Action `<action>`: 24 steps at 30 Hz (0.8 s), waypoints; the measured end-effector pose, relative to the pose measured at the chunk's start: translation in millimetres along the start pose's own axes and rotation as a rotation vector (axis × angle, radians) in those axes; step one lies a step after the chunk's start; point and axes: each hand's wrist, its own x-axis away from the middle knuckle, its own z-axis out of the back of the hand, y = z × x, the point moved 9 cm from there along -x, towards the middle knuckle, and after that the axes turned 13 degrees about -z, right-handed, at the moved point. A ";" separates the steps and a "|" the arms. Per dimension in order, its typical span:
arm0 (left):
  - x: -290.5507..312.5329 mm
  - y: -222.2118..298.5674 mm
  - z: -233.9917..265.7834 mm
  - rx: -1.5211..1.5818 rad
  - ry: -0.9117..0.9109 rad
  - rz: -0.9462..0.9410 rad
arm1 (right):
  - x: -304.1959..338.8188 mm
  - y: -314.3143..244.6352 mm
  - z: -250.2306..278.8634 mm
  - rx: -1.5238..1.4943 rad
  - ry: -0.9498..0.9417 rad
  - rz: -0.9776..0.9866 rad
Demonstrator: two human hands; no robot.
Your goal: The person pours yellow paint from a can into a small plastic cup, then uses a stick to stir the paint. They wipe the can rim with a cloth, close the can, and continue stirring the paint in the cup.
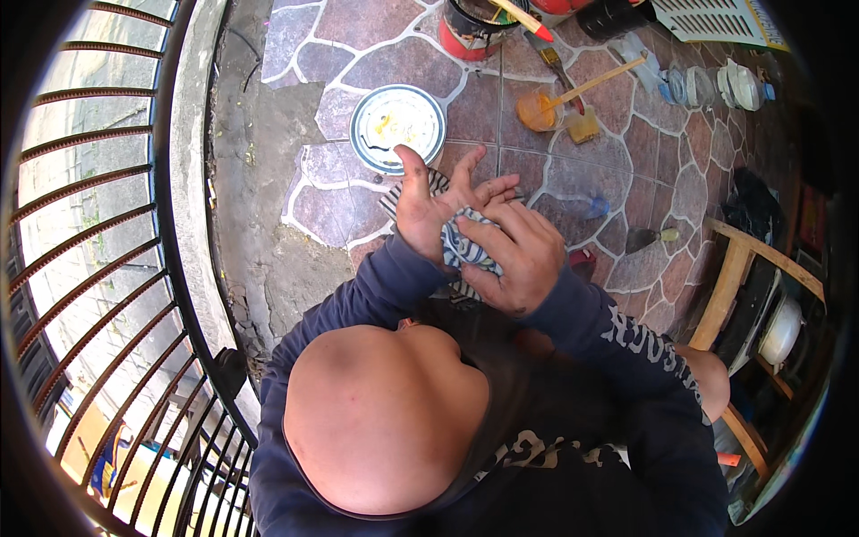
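Note:
My left hand point(428, 208) is turned palm up with its fingers stretched and spread, dark smudges on the fingertips. Against its palm lies a crumpled blue-and-white patterned rag point(470, 242). My right hand point(523, 255) has its fingers closed on that rag, pressing it to the left palm. More striped cloth point(390, 202) shows behind the left hand, and I cannot tell whether it is a separate piece. Just beyond the left fingers stands a round can point(398, 125), its pale top stained yellow with a dark mark.
Farther off are a red-and-black bucket point(470, 34) with a brush across it, an orange-stained cup point(539, 109) with a wooden stick, and clear plastic bottles point(716, 87). A scraper point(651, 238) lies at right, near a wooden frame point(729, 277). Metal railing point(165, 206) runs along the left.

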 end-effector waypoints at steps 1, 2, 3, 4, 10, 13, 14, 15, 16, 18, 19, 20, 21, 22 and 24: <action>-0.4 0.9 -1.6 -0.047 -0.009 0.007 | 0.9 3.5 2.5 0.027 -0.028 -0.045; -0.4 5.0 -3.9 -0.033 -0.009 -0.037 | 2.4 5.5 2.7 0.054 -0.073 -0.084; 0.0 5.0 -5.8 0.012 -0.008 -0.029 | 2.2 6.4 12.3 0.000 -0.006 -0.121; 0.7 6.5 -8.2 0.039 -0.025 -0.029 | 2.6 5.2 18.9 -0.054 0.047 -0.141; 6.7 0.0 -0.7 -0.031 -0.015 0.024 | -17.9 -10.5 14.7 -0.081 0.150 -0.021; 27.8 6.5 -18.8 0.099 -0.265 0.136 | -36.6 43.8 16.5 -0.160 0.193 -0.541; 36.4 15.5 -1.2 -0.348 -0.252 0.168 | -39.5 46.4 21.0 -0.215 0.250 -0.570; 47.6 28.5 12.2 -0.633 -0.260 0.208 | -46.8 31.4 23.2 -0.250 0.260 -0.407; 54.4 40.8 12.9 -0.635 -0.295 0.195 | -50.9 18.8 22.9 -0.279 0.270 -0.290; 64.9 51.8 32.6 -0.777 -0.245 0.248 | -56.3 5.3 7.5 -0.204 0.178 -0.221; 71.2 54.4 47.6 -0.874 -0.158 0.291 | -53.8 5.5 8.6 -0.202 0.250 -0.241; 74.2 59.2 55.1 -0.982 -0.151 0.267 | -51.5 5.7 1.9 -0.153 0.244 -0.257; 74.8 72.1 63.4 -1.241 -0.094 0.162 | -49.4 7.5 -6.5 -0.102 0.231 -0.267; 71.0 84.9 60.0 -1.510 -0.115 -0.024 | -42.6 17.8 -19.0 -0.048 0.162 -0.380; 75.8 104.1 44.5 -1.871 -0.063 -0.434 | -30.6 40.7 -41.8 -0.091 0.071 -0.564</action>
